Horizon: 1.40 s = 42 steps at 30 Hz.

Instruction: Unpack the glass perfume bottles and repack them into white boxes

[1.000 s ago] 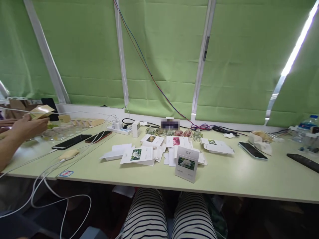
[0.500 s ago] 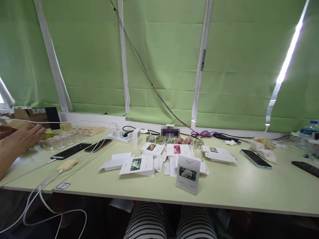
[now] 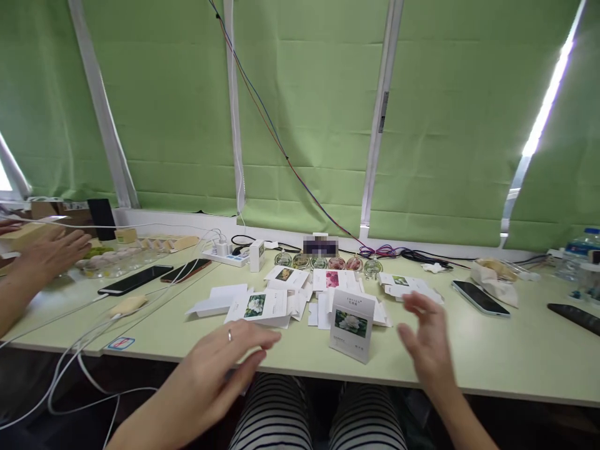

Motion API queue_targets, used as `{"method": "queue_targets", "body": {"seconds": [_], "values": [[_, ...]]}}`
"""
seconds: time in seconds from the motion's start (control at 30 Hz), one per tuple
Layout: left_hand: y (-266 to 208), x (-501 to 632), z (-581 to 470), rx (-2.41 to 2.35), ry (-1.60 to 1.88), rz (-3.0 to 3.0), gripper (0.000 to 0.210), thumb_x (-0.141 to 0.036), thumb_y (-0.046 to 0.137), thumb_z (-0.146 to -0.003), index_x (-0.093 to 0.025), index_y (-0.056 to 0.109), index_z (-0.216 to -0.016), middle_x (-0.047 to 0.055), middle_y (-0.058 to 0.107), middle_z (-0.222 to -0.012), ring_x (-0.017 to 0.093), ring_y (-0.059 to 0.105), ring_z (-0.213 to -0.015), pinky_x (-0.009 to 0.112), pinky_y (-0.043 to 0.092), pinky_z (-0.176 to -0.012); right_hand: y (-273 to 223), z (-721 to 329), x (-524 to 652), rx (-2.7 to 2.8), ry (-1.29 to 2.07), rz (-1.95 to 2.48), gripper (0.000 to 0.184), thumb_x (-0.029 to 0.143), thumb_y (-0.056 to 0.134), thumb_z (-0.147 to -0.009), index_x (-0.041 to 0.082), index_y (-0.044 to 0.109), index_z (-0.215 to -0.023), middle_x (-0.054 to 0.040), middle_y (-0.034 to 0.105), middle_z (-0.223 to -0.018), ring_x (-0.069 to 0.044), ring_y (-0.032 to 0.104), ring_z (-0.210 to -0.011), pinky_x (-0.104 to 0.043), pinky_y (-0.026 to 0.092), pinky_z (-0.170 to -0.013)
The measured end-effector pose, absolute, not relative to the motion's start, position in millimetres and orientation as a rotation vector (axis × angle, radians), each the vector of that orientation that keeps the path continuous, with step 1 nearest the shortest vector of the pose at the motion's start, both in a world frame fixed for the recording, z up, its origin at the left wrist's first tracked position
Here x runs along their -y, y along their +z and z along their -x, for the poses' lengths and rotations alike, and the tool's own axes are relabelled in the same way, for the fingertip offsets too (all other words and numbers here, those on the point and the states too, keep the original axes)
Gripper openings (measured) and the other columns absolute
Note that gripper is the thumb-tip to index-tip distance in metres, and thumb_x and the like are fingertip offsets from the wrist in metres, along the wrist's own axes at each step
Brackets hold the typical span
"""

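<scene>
My left hand (image 3: 225, 359), a ring on one finger, hovers over the table's front edge with thumb and fingers apart, holding nothing. To the right, my right hand (image 3: 427, 344) is raised with thumb and fingers apart, empty and slightly blurred. Between them a white printed carton (image 3: 351, 325) with a white-flower picture leans upright near the front edge; neither hand touches it. Behind lie flattened white cartons: one with a white flower (image 3: 262, 306), one with a pink flower (image 3: 334, 280), one with a yellowish flower (image 3: 285, 275) and one with a green picture (image 3: 403, 281).
Several round glass bottles (image 3: 319, 264) stand in a row behind the cartons, near a small upright white box (image 3: 257, 255). A phone (image 3: 480, 297) lies right; another phone (image 3: 135, 280) and a power strip (image 3: 227, 255) are left. Another person's hand (image 3: 60, 250) is at far left.
Both my hands have come into view from below, one on each side of the leaning carton. At far left, the other person's hand has shifted slightly beside a pale box. The cartons look unmoved.
</scene>
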State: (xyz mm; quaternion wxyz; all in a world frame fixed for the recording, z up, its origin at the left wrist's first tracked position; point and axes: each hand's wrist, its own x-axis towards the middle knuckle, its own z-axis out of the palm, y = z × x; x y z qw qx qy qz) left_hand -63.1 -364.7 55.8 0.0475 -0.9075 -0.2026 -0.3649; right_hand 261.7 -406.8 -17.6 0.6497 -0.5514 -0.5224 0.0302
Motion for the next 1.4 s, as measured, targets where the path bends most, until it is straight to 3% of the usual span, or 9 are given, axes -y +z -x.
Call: {"method": "queue_targets", "body": {"seconds": [0.1, 0.23, 0.33, 0.5, 0.7, 0.8, 0.9, 1.13, 1.4], "values": [[63, 347, 69, 0.765, -1.171, 2.699, 0.024, -0.022, 0.046, -0.087, -0.03, 0.054, -0.108, -0.002, 0.067, -0.093, 0.015, 0.063, -0.083, 0.023, 0.05, -0.073, -35, -251, 392, 1.296, 0.29, 1.282, 0.059, 0.041, 0.062, -0.072, 0.031, 0.037, -0.125, -0.0072, 0.056, -0.116, -0.028, 0.057, -0.104, -0.046, 0.048, -0.088], [64, 337, 80, 0.833, -1.2, 2.601, 0.02, -0.028, 0.046, -0.088, -0.028, 0.055, -0.105, 0.0, 0.066, -0.095, 0.017, 0.063, -0.084, 0.024, 0.049, -0.072, -42, -240, 387, 1.539, 0.267, 1.329, 0.033, 0.031, 0.057, -0.073, 0.043, 0.052, -0.103, 0.0023, 0.063, -0.091, -0.029, 0.063, -0.087, -0.046, 0.053, -0.075], [60, 340, 71, 0.744, -1.028, 2.641, 0.022, -0.023, 0.045, -0.088, -0.026, 0.054, -0.109, 0.002, 0.066, -0.097, 0.017, 0.062, -0.088, 0.026, 0.048, -0.076, -38, -232, 394, 1.705, -0.064, 1.172, 0.058, 0.019, 0.057, -0.07, 0.052, 0.044, -0.115, 0.0032, 0.061, -0.101, -0.029, 0.059, -0.097, -0.049, 0.051, -0.081], [50, 354, 38, 0.542, -0.747, 2.796, 0.028, -0.015, 0.042, -0.088, -0.024, 0.054, -0.112, 0.003, 0.065, -0.102, 0.017, 0.06, -0.095, 0.028, 0.048, -0.082, -29, -223, 400, 1.874, -0.694, 0.849, 0.063, -0.001, 0.047, -0.07, 0.022, 0.041, -0.128, -0.01, 0.062, -0.097, -0.026, 0.06, -0.09, -0.043, 0.054, -0.074], [59, 340, 64, 0.703, -0.769, 2.691, 0.026, -0.024, 0.041, -0.09, -0.024, 0.055, -0.111, 0.003, 0.066, -0.1, 0.018, 0.061, -0.091, 0.029, 0.049, -0.079, -17, -282, 406, 1.415, -0.75, 1.249, 0.029, 0.03, 0.057, -0.077, 0.017, 0.05, -0.101, -0.0099, 0.061, -0.09, -0.024, 0.062, -0.079, -0.037, 0.052, -0.065], [70, 322, 97, 0.974, -0.844, 2.554, 0.03, -0.04, 0.04, -0.088, -0.024, 0.06, -0.103, 0.004, 0.068, -0.098, 0.021, 0.063, -0.088, 0.032, 0.049, -0.078, -18, -331, 407, 1.005, -0.392, 1.786, 0.03, 0.047, 0.056, -0.071, 0.021, 0.044, -0.079, -0.0065, 0.059, -0.077, -0.023, 0.06, -0.064, -0.034, 0.048, -0.054], [75, 305, 119, 1.281, -0.833, 2.46, 0.038, -0.048, 0.036, -0.084, -0.023, 0.06, -0.1, 0.004, 0.068, -0.099, 0.023, 0.064, -0.086, 0.034, 0.049, -0.076, -29, -364, 404, 1.024, -0.093, 2.111, 0.029, 0.046, 0.055, -0.064, 0.024, 0.037, -0.068, -0.0051, 0.058, -0.07, -0.025, 0.059, -0.066, -0.034, 0.045, -0.057], [57, 269, 134, 1.622, -0.594, 2.485, 0.047, -0.051, 0.033, -0.082, -0.02, 0.058, -0.107, 0.007, 0.063, -0.112, 0.026, 0.061, -0.091, 0.037, 0.046, -0.08, -50, -379, 398, 1.06, 0.091, 2.132, 0.035, 0.053, 0.049, -0.065, 0.023, 0.042, -0.081, -0.0076, 0.064, -0.083, -0.026, 0.062, -0.076, -0.035, 0.047, -0.065], [32, 244, 148, 1.723, -0.443, 2.56, 0.054, -0.052, 0.033, -0.08, -0.016, 0.053, -0.115, 0.01, 0.06, -0.116, 0.027, 0.058, -0.101, 0.036, 0.043, -0.087, -45, -387, 402, 1.039, 0.136, 2.05, 0.075, 0.06, 0.054, -0.064, 0.012, 0.04, -0.12, -0.0173, 0.06, -0.109, -0.03, 0.06, -0.094, -0.039, 0.049, -0.075]]}}
